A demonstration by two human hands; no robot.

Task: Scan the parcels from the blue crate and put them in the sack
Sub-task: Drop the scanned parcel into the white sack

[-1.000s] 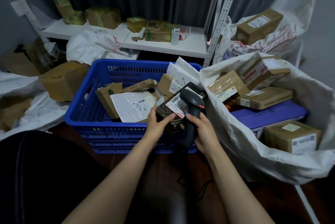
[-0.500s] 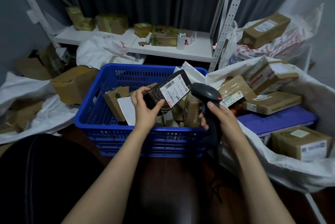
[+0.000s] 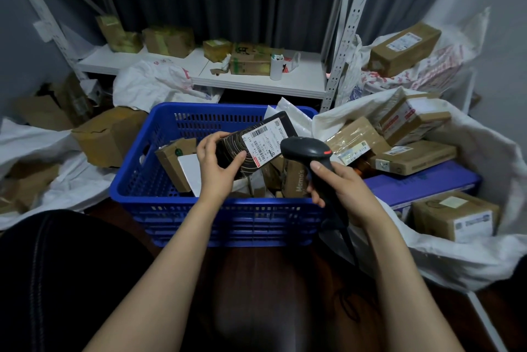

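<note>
My left hand (image 3: 218, 170) grips a dark patterned parcel (image 3: 251, 143) with a white barcode label, held tilted above the blue crate (image 3: 171, 209). Just to its right, my right hand (image 3: 338, 189) holds a black barcode scanner (image 3: 306, 150) by the handle, its head close beside the label. Several brown boxes and a white mailer lie in the crate. The white sack (image 3: 445, 260) stands open to the right and holds several taped cardboard boxes (image 3: 456, 216).
A white shelf (image 3: 256, 82) behind the crate carries small boxes and a white cup. Cardboard boxes (image 3: 109, 137) and white sacks lie at the left. A blue lid (image 3: 427, 183) sits inside the sack. A dark chair edge is at lower left.
My left hand lifted the dark parcel from low in front of me to above the crate. The scanner moved off the parcel to its right side.
</note>
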